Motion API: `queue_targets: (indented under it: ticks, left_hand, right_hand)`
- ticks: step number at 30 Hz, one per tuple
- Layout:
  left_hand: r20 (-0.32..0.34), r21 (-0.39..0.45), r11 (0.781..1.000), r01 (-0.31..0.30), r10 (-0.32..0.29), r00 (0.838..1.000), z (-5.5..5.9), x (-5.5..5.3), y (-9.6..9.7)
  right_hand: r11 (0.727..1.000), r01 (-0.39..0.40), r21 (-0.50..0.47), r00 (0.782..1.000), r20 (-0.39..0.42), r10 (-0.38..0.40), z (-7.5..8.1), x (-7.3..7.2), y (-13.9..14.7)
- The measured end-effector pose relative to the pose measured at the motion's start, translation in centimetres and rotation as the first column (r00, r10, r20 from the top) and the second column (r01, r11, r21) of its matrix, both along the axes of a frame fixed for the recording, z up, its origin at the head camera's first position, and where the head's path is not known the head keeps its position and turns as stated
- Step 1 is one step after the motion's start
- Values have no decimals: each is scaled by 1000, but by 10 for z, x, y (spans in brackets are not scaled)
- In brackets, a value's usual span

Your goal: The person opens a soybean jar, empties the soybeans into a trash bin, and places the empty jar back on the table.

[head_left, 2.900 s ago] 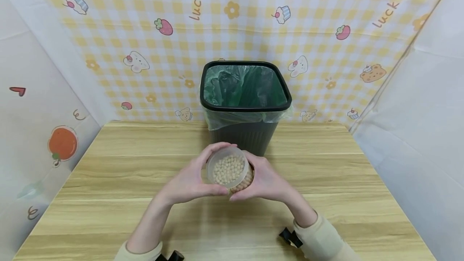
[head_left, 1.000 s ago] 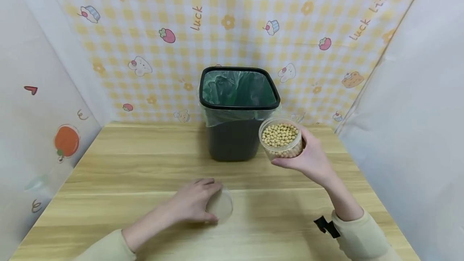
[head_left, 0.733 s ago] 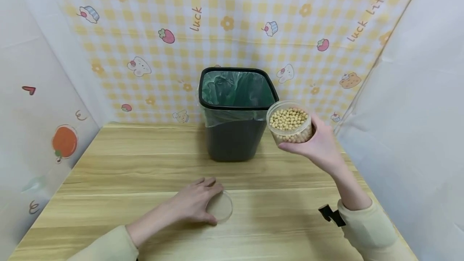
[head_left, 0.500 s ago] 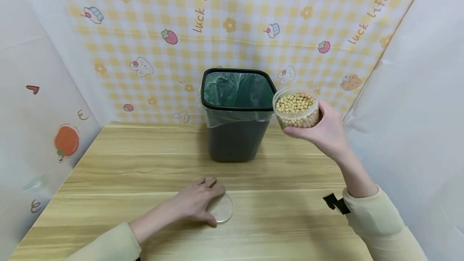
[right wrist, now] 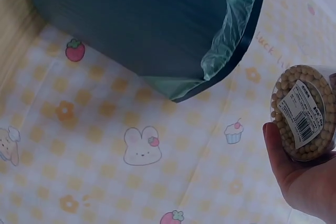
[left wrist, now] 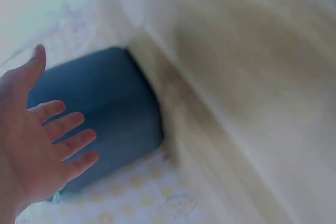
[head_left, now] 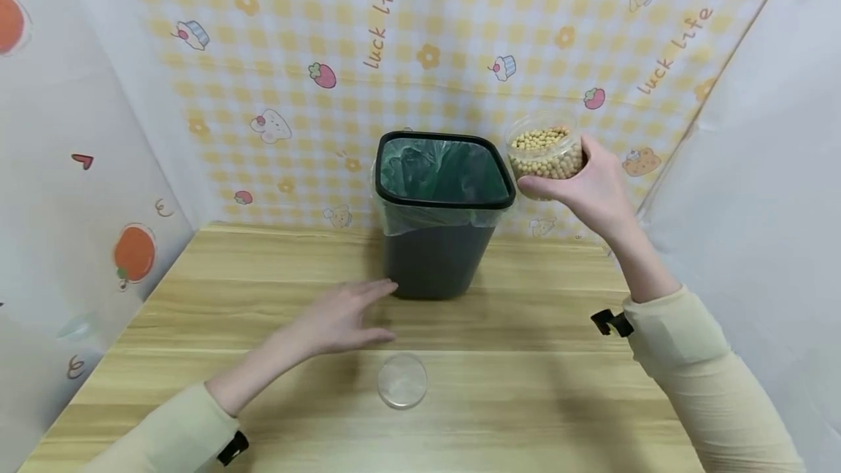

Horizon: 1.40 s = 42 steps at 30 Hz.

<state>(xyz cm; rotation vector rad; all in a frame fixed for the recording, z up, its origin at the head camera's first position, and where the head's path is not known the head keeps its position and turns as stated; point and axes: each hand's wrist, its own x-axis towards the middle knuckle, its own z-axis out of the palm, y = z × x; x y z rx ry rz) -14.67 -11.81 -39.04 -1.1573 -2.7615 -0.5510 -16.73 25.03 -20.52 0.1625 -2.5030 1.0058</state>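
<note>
In the head view my right hand [head_left: 594, 185] grips a clear round jar [head_left: 548, 163] of pale yellow soybeans, its top uncovered. The jar is raised beside the right rim of a dark trash bin [head_left: 434, 254] lined with a thin plastic bag [head_left: 427, 166]. From the right wrist view, a printed label [right wrist: 302, 114] shows on the jar's base. My left hand [head_left: 335, 320] hovers over the table with fingers stretched, near the bin's lower front; its spread fingers also appear in the left wrist view. Just in front of it lies the clear round lid [head_left: 402, 382], flat on the wood.
A wood-grain table [head_left: 263, 261] carries the bin near its back edge. Behind stands a yellow checked curtain [head_left: 263, 79] with cartoon prints, and white sheets close in the left and right sides.
The lid has come off the jar and been laid on the table. My right hand has raised the jar up beside the bin's rim. My left hand has let go of the lid and lifted away.
</note>
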Motion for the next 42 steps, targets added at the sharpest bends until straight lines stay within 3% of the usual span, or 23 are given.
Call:
queue_targets:
  ticks: [11,17,22,27,30,33,35,38,42]
  left_hand:
    - [42,98,980,-175,172,984,61,-40,-26]
    - [213,200,951,-238,195,957,85,-60,-31]
    - [348,317,887,-335,220,911,92,-77,-18]
    - [482,442,774,-453,221,848,96,-92,0]
    - [535,486,718,-498,206,820,99,-99,6]
    - [565,476,711,-518,204,799,101,-104,9]
    - [567,461,723,-515,207,797,101,-106,12]
    - [565,465,722,-512,203,799,101,-109,16]
    - [573,502,696,-513,176,800,100,-110,19]
  right_hand:
    - [999,36,15,999,30,-36,16,-36,-1]
    - [998,51,36,997,58,-53,24,-51,-8]
    - [996,42,74,995,83,-48,29,-61,-17]
    - [998,-7,66,995,104,0,30,-73,-30]
    - [997,-38,70,992,121,29,31,-80,-40]
    - [993,-67,94,991,123,56,32,-87,-50]
    - [989,-84,125,991,116,70,32,-92,-55]
    - [976,-104,192,991,107,85,32,-99,-62]
    - [952,-141,270,987,117,114,30,-107,-71]
